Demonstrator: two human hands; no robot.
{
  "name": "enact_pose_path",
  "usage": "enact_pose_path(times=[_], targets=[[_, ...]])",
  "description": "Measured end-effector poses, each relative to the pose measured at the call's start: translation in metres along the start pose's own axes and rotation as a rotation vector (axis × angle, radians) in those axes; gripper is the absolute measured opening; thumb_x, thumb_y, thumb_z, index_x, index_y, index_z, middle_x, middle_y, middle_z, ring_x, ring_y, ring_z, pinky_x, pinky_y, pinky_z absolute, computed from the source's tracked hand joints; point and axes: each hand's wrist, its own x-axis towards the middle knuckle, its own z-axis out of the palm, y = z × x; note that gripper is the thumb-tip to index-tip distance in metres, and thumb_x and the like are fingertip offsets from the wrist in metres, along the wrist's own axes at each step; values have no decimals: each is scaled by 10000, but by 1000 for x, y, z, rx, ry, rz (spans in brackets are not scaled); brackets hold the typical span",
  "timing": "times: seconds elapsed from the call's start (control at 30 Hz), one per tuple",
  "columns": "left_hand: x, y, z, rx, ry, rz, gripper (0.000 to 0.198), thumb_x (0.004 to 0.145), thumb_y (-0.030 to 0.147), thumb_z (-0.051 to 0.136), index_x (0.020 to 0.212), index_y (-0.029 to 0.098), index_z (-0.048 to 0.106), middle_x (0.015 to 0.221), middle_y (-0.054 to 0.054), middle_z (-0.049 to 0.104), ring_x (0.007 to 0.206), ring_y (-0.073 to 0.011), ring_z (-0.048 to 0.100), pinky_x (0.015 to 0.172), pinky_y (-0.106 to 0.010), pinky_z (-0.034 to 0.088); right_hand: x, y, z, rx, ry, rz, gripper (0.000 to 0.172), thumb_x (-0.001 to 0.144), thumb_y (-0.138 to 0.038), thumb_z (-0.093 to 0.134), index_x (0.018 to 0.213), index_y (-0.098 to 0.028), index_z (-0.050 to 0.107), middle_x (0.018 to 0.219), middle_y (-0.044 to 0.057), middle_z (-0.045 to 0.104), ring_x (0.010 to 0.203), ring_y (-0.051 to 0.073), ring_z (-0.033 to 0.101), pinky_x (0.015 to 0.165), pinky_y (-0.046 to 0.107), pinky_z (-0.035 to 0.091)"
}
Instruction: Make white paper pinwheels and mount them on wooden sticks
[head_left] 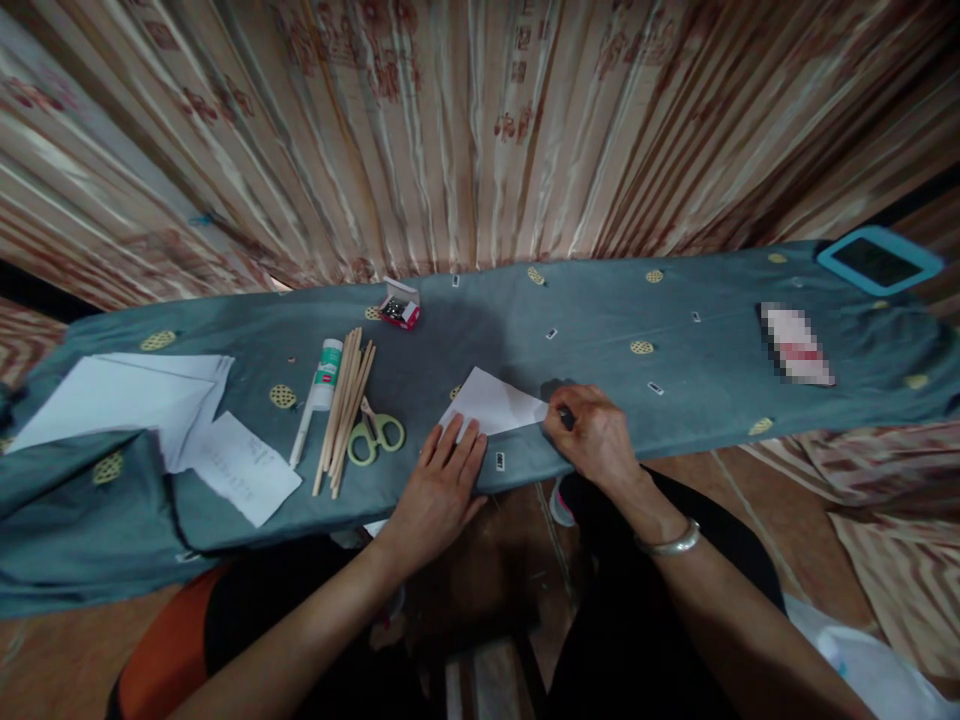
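Observation:
A folded piece of white paper [496, 398], roughly triangular, lies on the cloth-covered table near its front edge. My left hand [448, 470] rests flat on the paper's left end with its fingers stretched out. At the opposite end, my right hand [589, 430] pinches the paper's narrow tip between thumb and forefinger. Left of my left hand lie green-handled scissors [376, 437], partly under a bundle of wooden sticks [346, 410]. A glue stick [328, 372] with a green and white label is beside the sticks, above a thin white pen-like stick [301, 432].
White sheets [135, 395] and a written-on slip [244, 468] lie at the left. A small open red box [400, 305] of metallic bits sits at the back. A blurred-out rectangular item [796, 343] and a blue-framed tablet [879, 260] are at the right. A curtain [465, 130] hangs behind.

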Motion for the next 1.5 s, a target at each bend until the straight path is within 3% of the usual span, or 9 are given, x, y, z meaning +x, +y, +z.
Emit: enact_pose_path(times=[0.17, 0.27, 0.43, 0.67, 0.77, 0.97, 1.23, 1.37, 1.5], targets=[[0, 0, 1, 8, -1, 0, 636, 878, 338, 580, 1422, 59, 401, 1504, -191, 408, 1433, -362, 284, 1161, -523, 266, 4, -37, 22, 114, -14, -116, 350, 926, -326, 508, 1218, -149, 583, 1295, 161, 603, 1169, 296, 547, 990, 464, 454], [1, -1, 3, 13, 0, -2, 659, 872, 337, 584, 1432, 50, 387, 1504, -200, 405, 1437, -361, 273, 1160, -521, 268, 2, -51, 37, 82, -81, -110, 455, 944, -365, 475, 1318, -109, 511, 1390, 208, 518, 1253, 324, 482, 1019, 506, 424], [0, -1, 2, 11, 6, 8, 642, 871, 316, 585, 1429, 60, 398, 1508, -191, 403, 1434, -362, 279, 1160, -532, 268, -7, -40, 37, 19, -116, -76, 408, 956, -278, 419, 1315, -110, 518, 1403, 195, 511, 1243, 315, 489, 1025, 491, 408], [0, -2, 0, 8, 10, 15, 606, 881, 290, 567, 1419, 63, 404, 1510, -190, 400, 1434, -351, 286, 1156, -517, 280, -17, 18, 15, -58, 10, 105, 434, 927, -266, 429, 1329, -120, 501, 1416, 218, 478, 1275, 334, 468, 1017, 539, 390], [0, -2, 0, 12, 10, 9, 616, 880, 285, 567, 1428, 70, 389, 1514, -191, 393, 1441, -341, 274, 1164, -511, 266, -17, 28, 11, -24, 40, 126, 443, 907, -255, 444, 1335, -153, 499, 1409, 203, 485, 1275, 338, 468, 1004, 551, 400], [0, -1, -1, 7, 16, 10, 607, 877, 284, 568, 1419, 70, 401, 1512, -194, 395, 1435, -351, 285, 1158, -524, 275, -1, 6, 14, 51, 64, 100, 414, 933, -281, 423, 1315, -149, 513, 1413, 194, 488, 1301, 321, 449, 1027, 521, 391], [1, 0, 0, 26, 1, 8, 611, 873, 281, 570, 1418, 60, 404, 1512, -197, 393, 1438, -361, 274, 1154, -532, 281, 34, -25, 47, -2, -15, 72, 504, 933, -407, 455, 1344, -117, 484, 1448, 237, 445, 1289, 379, 428, 1003, 577, 372], [0, -2, 2, 30, 1, 11, 611, 875, 280, 563, 1421, 60, 400, 1517, -198, 384, 1445, -361, 254, 1153, -536, 282, 40, -21, 54, -54, -39, 94, 447, 935, -265, 433, 1338, -79, 490, 1443, 266, 444, 1286, 381, 432, 997, 585, 373], [0, -3, 3, 27, 6, 16, 611, 872, 289, 568, 1417, 61, 410, 1510, -195, 397, 1432, -369, 283, 1145, -535, 297, 25, 5, 44, -108, 15, 137, 428, 908, -172, 425, 1322, -108, 516, 1409, 247, 491, 1245, 370, 479, 964, 578, 402]])
